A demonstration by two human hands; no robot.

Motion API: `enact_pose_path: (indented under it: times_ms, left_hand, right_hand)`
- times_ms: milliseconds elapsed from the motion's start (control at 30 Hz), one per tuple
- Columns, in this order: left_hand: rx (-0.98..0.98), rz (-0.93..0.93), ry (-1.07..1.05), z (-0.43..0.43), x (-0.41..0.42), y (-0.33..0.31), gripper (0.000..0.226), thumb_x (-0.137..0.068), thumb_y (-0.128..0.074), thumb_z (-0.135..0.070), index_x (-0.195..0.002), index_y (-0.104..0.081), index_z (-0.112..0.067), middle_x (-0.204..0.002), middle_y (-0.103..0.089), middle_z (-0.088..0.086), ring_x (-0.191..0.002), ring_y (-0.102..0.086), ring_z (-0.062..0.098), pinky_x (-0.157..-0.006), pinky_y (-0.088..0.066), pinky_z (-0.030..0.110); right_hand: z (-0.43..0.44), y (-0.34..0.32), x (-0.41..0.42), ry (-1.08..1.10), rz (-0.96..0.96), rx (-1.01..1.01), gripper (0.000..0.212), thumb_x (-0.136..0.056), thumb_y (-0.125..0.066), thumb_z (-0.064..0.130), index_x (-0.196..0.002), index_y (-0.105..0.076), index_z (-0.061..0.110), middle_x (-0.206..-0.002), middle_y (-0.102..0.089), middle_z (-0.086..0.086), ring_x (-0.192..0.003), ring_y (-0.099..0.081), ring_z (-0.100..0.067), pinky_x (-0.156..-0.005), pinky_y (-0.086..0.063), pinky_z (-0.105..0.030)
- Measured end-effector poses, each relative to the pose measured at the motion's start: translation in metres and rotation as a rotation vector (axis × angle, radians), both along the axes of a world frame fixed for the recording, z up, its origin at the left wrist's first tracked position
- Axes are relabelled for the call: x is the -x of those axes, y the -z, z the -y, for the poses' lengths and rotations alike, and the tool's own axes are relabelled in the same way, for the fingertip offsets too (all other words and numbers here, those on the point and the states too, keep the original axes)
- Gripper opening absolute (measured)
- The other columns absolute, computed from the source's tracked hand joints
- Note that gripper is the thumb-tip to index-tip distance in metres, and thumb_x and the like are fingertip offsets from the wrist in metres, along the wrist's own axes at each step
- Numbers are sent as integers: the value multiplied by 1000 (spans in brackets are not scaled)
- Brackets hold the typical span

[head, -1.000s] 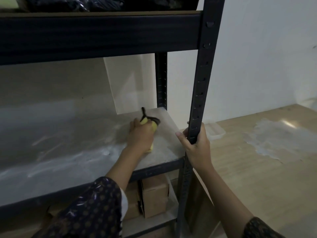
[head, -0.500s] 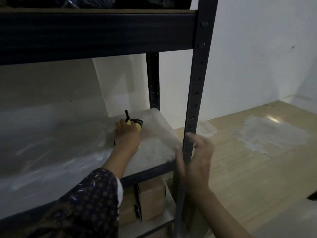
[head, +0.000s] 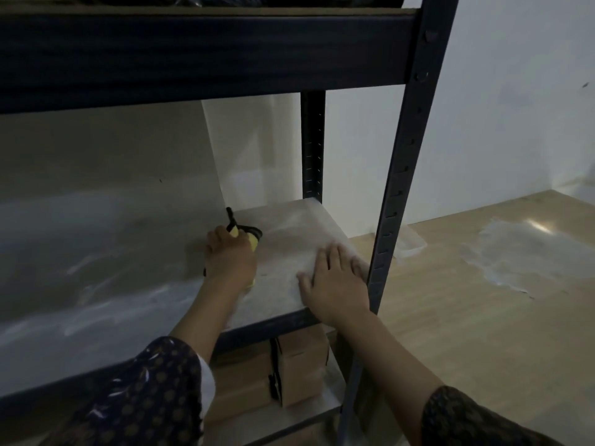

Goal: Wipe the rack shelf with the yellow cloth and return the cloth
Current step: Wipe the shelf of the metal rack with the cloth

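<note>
The rack shelf (head: 122, 278) is a pale, streaky board in a dark metal frame. My left hand (head: 230, 259) presses the yellow cloth (head: 252, 243) flat onto the shelf near its right rear part; only a yellow edge and a dark trim loop show past my fingers. My right hand (head: 335, 281) lies flat and open on the shelf's front right corner, just left of the front upright post (head: 399, 175).
An upper shelf beam (head: 199, 56) hangs low overhead. Cardboard boxes (head: 299, 365) stand on the lower shelf. A rear post (head: 312, 146) stands at the shelf's back right corner. Wooden floor (head: 483, 317) with a pale stain (head: 528, 249) lies to the right.
My right hand let go of the front post and came to rest flat on the shelf corner. My left hand slid the cloth left and toward the back.
</note>
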State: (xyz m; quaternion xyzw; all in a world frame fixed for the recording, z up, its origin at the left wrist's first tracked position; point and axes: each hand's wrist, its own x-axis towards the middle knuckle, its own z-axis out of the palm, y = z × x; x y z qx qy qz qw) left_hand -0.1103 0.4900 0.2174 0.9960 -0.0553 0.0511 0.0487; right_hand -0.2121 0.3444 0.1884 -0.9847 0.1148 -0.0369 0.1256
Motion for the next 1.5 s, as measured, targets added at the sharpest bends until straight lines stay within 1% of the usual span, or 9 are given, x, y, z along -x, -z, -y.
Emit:
enact_pose_path:
  times_ms: [133, 333, 433, 533, 700, 1033, 1167, 1267, 1500]
  left_hand:
    - [28, 34, 250, 34, 14, 1, 56, -89, -39, -6, -144, -34, -18, -137, -29, 21, -125, -30, 38, -102, -34, 42]
    - [-89, 12, 73, 27, -4, 4, 50, -92, -40, -7, -142, -36, -9, -138, -30, 21, -125, -30, 35, -101, -33, 40]
    - [25, 0, 114, 42, -25, -13, 44, -96, -39, -12, -140, -40, -15, -138, -30, 20, -128, -29, 37, -104, -32, 42]
    - [97, 52, 330, 76, -43, -18, 45, -97, -36, -16, -142, -41, -21, -135, -35, 20, -124, -33, 37, -100, -34, 41]
    - [27, 40, 446, 110, -61, 6, 46, -99, -35, -35, -144, -38, -25, -142, -33, 18, -126, -31, 36, -101, -33, 41]
    - [-50, 43, 11, 44, -89, 1, 42, -92, -43, -8, -132, -45, 3, -135, -37, 23, -123, -35, 38, -102, -34, 43]
    - [-21, 86, 335, 79, -93, -3, 48, -86, -39, -14, -133, -48, -16, -129, -47, 19, -113, -43, 42, -98, -37, 45]
    - [-10, 72, 485, 123, -72, 3, 43, -95, -36, -18, -137, -45, -17, -134, -39, 20, -120, -37, 39, -100, -34, 42]
    - [-3, 164, 249, 115, -97, 12, 37, -92, -39, -12, -127, -53, -7, -132, -41, 20, -121, -37, 36, -97, -36, 42]
  right_hand:
    - [1, 0, 0, 3, 10, -12, 73, -98, -18, 53, -153, -4, 7, -161, 1, -15, -149, 2, -29, -120, -8, -46]
    - [1, -10, -2, 17, -14, -54, 69, -97, -27, 49, -150, -15, 6, -159, -14, -14, -146, -16, -32, -118, -18, -46]
    - [4, -20, -7, 57, 17, -45, 55, -98, -30, 37, -139, -33, 2, -142, -35, -16, -130, -33, -32, -114, -23, -45]
    - [2, -16, -9, 107, 51, -62, 55, -97, -30, 35, -139, -31, -2, -143, -29, -17, -133, -27, -33, -117, -16, -45]
    - [4, -1, -21, 179, -12, -94, 73, -98, -18, 45, -150, 5, 0, -160, 11, -18, -148, 11, -33, -119, -1, -46]
    - [6, 1, -22, 159, -1, -112, 75, -96, -19, 49, -151, 4, 2, -160, 11, -15, -148, 11, -32, -119, -3, -46]
    - [6, 1, -23, 159, 15, -105, 76, -96, -19, 49, -151, 4, 1, -160, 9, -17, -148, 10, -32, -119, -2, -46]
    - [6, 2, -23, 158, 4, -74, 75, -96, -16, 48, -151, 5, 2, -160, 10, -17, -148, 10, -32, -119, 1, -45]
    - [8, -1, -23, 146, -17, -112, 76, -97, -19, 49, -151, 7, 4, -160, 12, -15, -148, 12, -30, -119, 1, -44]
